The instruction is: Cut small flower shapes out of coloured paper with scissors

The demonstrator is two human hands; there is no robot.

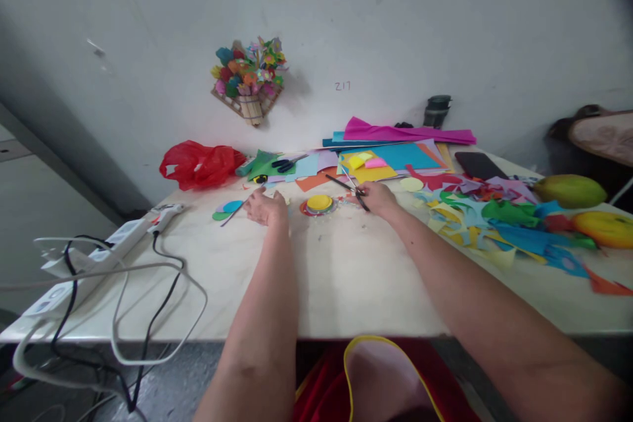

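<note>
My right hand [378, 199] is closed round the handles of a pair of scissors [362, 201], with the blades apart and pointing up and left over the table. My left hand [264, 206] lies low over the table, fingers spread and thumb apart. A thin dark stick [230, 215] runs beside its fingertips, next to a few overlapping paper circles [232, 206] in blue, green and purple. Between my hands sits a stack of round paper pieces [319, 202], yellow on top and wider coloured ones below. A pale yellow paper circle [411, 184] lies right of the scissors.
Coloured paper sheets [413, 157] and black-handled scissors [283, 165] lie at the back. Paper scraps [494, 217] and two mango-like fruits [570, 191] cover the right. A red plastic bag [198, 165], power strip [103, 260] and loose cables [171, 290] take up the left.
</note>
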